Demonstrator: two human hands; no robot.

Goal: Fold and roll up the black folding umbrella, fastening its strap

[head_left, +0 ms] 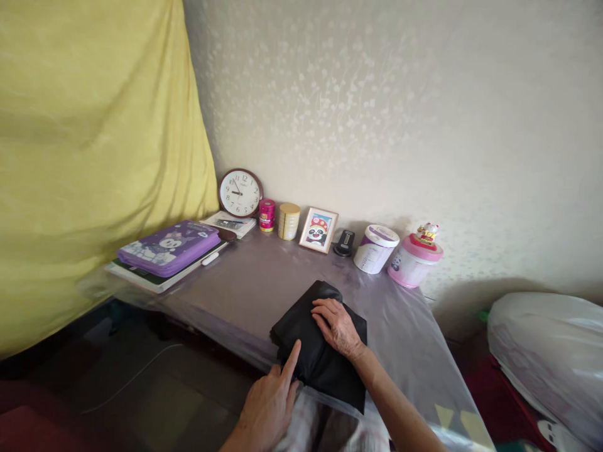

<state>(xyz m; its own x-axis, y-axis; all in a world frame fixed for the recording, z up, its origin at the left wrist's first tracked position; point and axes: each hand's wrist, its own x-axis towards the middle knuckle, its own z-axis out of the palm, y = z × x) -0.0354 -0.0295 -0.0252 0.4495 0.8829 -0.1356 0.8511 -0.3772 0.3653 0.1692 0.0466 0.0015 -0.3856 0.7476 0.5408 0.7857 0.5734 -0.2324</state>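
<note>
One black cloth (320, 351) under two hands

— What sort of place is this?

— A room in a home. Flowered wallpaper (358, 94) covers the wall and a yellow cloth (94, 138) hangs on the left.

— What else shows it?

— The worktop (264, 276) under clear plastic carries a wall clock (240, 193), a framed panda picture (319, 230), tins (289, 220), a lucky-cat jar (415, 258) and a purple pencil case (169, 247) on books.
</note>
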